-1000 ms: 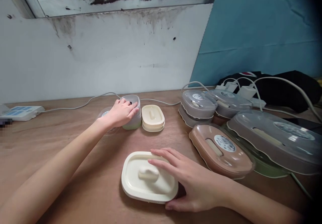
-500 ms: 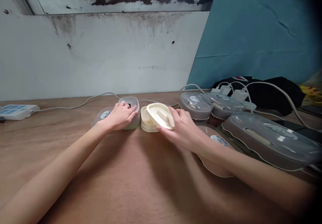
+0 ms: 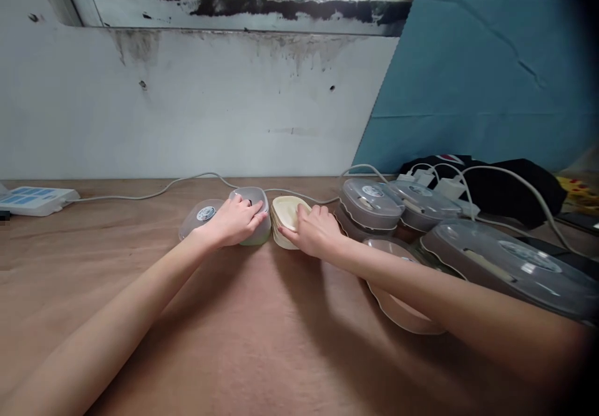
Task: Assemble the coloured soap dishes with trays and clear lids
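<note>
My left hand [image 3: 233, 221] lies over the near left rim of a small translucent container [image 3: 259, 232] with a greenish lower part. Its fingers curl onto the container, and something dark shows inside. My right hand [image 3: 316, 229] is closed on the top cream-coloured lid [image 3: 286, 210] of a small stack, fingers at its raised middle ridge and thumb at the near edge. The lids below it [image 3: 282, 238] show only at the left and front. A clear round lid with a label [image 3: 199, 213] lies left of the container, partly behind my left hand.
Several translucent lidded containers [image 3: 372, 201] stand at the right, including a large oval one [image 3: 510, 263]. Another clear lid [image 3: 402, 310] lies under my right forearm. White plugs and cables [image 3: 452, 188] sit behind. A white power strip [image 3: 40, 201] is far left.
My right hand has lowered the tilted cream lid onto the stack, where it now lies nearly flat. My left hand stays at the translucent container. The view has shifted slightly.
</note>
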Tool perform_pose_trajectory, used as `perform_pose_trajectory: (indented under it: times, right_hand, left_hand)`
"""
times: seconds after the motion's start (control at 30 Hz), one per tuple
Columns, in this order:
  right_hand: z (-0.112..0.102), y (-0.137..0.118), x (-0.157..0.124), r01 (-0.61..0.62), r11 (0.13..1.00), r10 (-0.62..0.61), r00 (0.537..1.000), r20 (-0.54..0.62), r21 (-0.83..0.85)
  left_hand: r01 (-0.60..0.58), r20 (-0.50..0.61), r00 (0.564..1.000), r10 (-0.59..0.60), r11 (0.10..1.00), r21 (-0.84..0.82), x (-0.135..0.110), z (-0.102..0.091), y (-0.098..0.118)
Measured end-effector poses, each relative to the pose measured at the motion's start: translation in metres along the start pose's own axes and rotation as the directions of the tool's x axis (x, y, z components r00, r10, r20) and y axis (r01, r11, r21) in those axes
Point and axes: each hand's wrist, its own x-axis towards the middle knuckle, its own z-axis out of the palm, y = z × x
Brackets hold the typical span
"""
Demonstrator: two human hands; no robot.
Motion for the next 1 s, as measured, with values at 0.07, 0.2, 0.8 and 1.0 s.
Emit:
perform_pose_trajectory:
  times: [0.07, 0.2, 0.8, 1.0]
  right_hand:
    - [0.0, 0.0, -0.002, -0.002, 1.0, 0.003, 1.0, 0.015, -0.012]
    - [0.004, -0.005, -0.004, 0.019, 0.999, -0.018, 1.0, 0.023, -0.032]
    - [0.003, 0.028, -0.02, -0.03, 0.971, 0.016, 0.998, -0.064, -0.235]
    - [-0.014, 0.055, -0.041, 0.047, 0.973, -0.08, 0.987, -0.139, -0.225]
  left_hand:
    - [-0.009, 0.001, 1.0, 0.009, 1.0, 0.015, 0.0, 0.0, 0.002]
    - [-0.018, 0.004, 1.0, 0.018, 0.999, 0.039, -0.001, 0.0, 0.004]
    - [-0.027, -0.015, 0.999, 0.028, 0.998, 0.056, -0.002, 0.001, 0.003]
    - [-0.027, -0.075, 0.997, 0.03, 0.999, 0.034, -0.004, 0.003, 0.001]
